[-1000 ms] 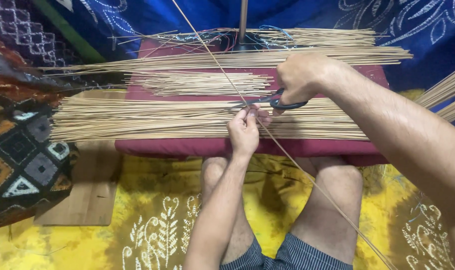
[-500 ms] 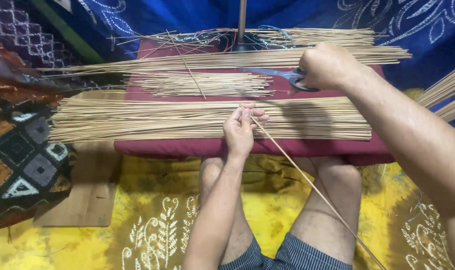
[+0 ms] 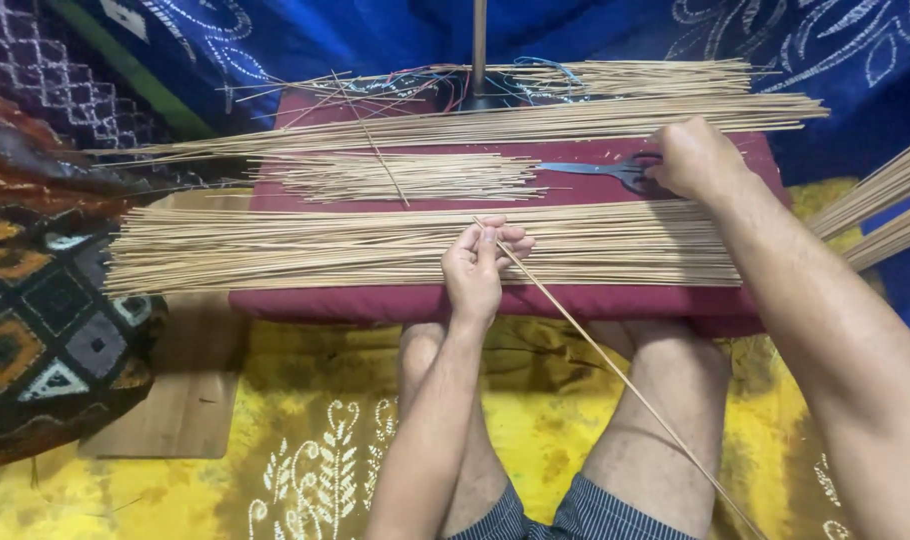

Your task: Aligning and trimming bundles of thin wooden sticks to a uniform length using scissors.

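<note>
left hand (image 3: 475, 268) pinches 1 stick (image 3: 615, 370) over the pile (image 3: 275, 250); right hand (image 3: 697, 160) clenched on scissors (image 3: 600, 170), resting them on the cushion (image 3: 475, 298).

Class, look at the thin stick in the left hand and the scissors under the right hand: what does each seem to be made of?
Stick in the left hand: probably bamboo or reed, pale tan, matte, thin and straight. Scissors under the right hand: blades look like grey metal with a dull sheen; the dark handles seem plastic, though mostly covered.
</note>
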